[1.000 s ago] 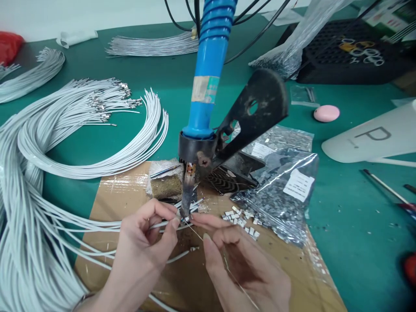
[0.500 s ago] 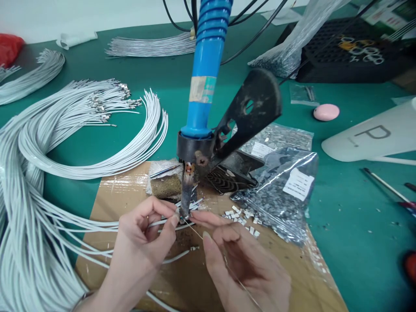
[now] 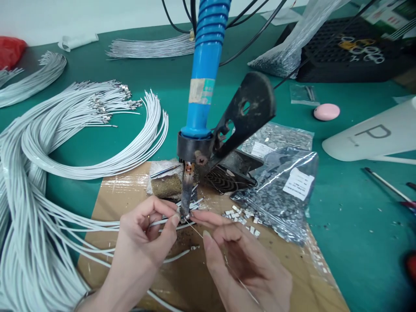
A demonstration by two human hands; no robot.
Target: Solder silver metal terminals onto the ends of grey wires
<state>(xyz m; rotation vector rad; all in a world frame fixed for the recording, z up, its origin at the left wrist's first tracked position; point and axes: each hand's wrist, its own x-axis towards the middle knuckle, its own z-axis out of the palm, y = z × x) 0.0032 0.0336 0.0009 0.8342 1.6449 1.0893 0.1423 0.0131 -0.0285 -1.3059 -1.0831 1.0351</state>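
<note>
A blue soldering iron [image 3: 202,104] stands tip down in a black stand [image 3: 243,115], its dark tip between my fingertips. My left hand [image 3: 146,242] is closed, thumb and forefinger pinching a white wire [image 3: 156,223] right beside the tip. In my right hand [image 3: 240,260] a thin solder wire [image 3: 195,230] runs between thumb and fingers up to the tip; a right fingertip lies close by the joint. The small part at the tip is mostly hidden by fingers. Below, a white wire with a metal terminal [image 3: 194,248] lies on the cardboard [image 3: 182,277].
Large bundles of white wires [image 3: 42,173] spread over the left. Small white connectors [image 3: 242,214] lie right of the iron, beside a bag of dark parts [image 3: 276,195]. A brown sponge [image 3: 166,186] is behind the tip. Farther right are a pink oval object [image 3: 326,112] and a white cup [image 3: 370,134].
Almost nothing differs. The iron's stand arm has shifted slightly left and down in view; both hands keep their grips at the tip.
</note>
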